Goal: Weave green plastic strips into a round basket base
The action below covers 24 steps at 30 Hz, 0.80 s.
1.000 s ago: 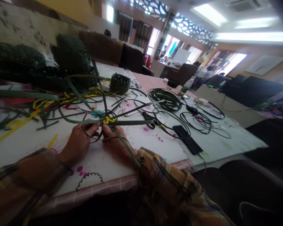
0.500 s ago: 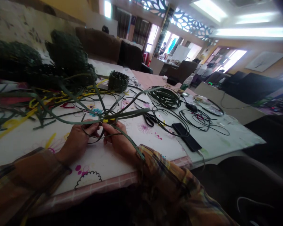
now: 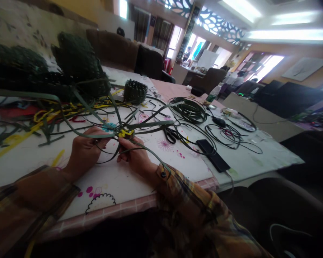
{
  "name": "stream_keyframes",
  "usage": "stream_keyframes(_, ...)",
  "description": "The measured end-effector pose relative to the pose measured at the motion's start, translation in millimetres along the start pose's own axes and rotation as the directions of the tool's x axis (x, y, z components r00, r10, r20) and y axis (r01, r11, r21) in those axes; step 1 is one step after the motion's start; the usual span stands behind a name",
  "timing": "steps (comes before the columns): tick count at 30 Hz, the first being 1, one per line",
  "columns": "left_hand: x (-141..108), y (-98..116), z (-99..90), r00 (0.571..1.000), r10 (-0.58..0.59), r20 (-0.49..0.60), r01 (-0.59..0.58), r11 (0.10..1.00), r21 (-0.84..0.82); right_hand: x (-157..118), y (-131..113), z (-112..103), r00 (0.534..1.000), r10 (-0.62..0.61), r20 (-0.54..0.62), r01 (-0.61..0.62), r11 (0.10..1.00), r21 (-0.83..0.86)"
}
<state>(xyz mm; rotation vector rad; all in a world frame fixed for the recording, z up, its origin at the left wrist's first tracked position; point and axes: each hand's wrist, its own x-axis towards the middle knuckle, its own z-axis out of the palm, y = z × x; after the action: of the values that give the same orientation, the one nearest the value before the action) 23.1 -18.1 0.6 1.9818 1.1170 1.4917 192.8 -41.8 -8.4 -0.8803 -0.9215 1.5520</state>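
Change vs half a second ago: the yellow tie (image 3: 126, 133) at the centre of the green strips (image 3: 156, 124) shows more fully, and the strip arcing over the left hand (image 3: 86, 147) bends more sharply. My read: the centre is being turned or adjusted; strip ends all loose.

Landmark = black scissors (image 3: 170, 136). Strip centre sits left of them, between both hands. Left thumb and fingers pinch strips at the centre's left edge; right hand (image 3: 136, 154) pinches its near edge, fingertips partly hidden.

Strips: flat, springy-looking, plastic-like, splayed star-fashion. Tie: thin, knobbly, crinkled. Beyond scissors: round strip coil (image 3: 190, 111); beyond and left: small open-weave basket (image 3: 135, 91), cylindrical.
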Motion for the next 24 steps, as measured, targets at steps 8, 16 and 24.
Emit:
stream_keyframes(8, 3, -1, -4.8, 0.999, -0.041, 0.019, 0.040, 0.998, 0.041, 0, 8, -3, 1.000, 0.011, 0.023, -0.012, 0.999, 0.035)
stream_keyframes(16, 2, -13, -7.1, 0.994, 0.110, -0.024, -0.108, 0.992, 0.070, 3, 6, -5, 0.999, -0.035, -0.015, 0.035, 0.999, -0.021)
stream_keyframes(24, 20, -11, -32.4, 0.891, 0.439, 0.115, -0.444, 0.788, 0.427, 1, 3, -4, 0.994, -0.105, -0.012, 0.105, 0.993, -0.055)
